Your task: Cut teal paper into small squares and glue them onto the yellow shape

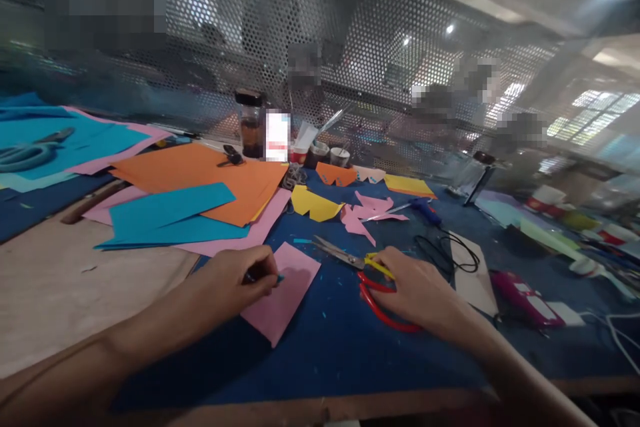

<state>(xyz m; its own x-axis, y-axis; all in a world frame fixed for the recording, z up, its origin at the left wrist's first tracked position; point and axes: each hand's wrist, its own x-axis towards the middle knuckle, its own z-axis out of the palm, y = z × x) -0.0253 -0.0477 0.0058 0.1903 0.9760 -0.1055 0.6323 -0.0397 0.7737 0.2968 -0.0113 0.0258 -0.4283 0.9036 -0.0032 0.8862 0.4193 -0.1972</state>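
My left hand (250, 275) is closed in a pinch above a pink sheet of paper (296, 280). A tiny blue paper piece (281, 278) pokes out from its fingertips; the rest of it is hidden. On the right, my right hand (407, 283) is closed around the handles of a pair of scissors (356, 261), one loop red and the other yellow. The scissor blades stand apart and point to the far left, low over the blue table. Near their tips lies a thin blue paper strip (303, 241), with small blue scraps scattered about.
Blue sheets (173, 210), orange paper (200, 170) and pink paper lie at left beside a wooden board (90, 287). Cut yellow (315, 205) and pink (367, 213) shapes sit beyond the scissors. A glue gun (426, 210), black cable and magenta device (525, 298) are at right. Perforated metal stands behind.
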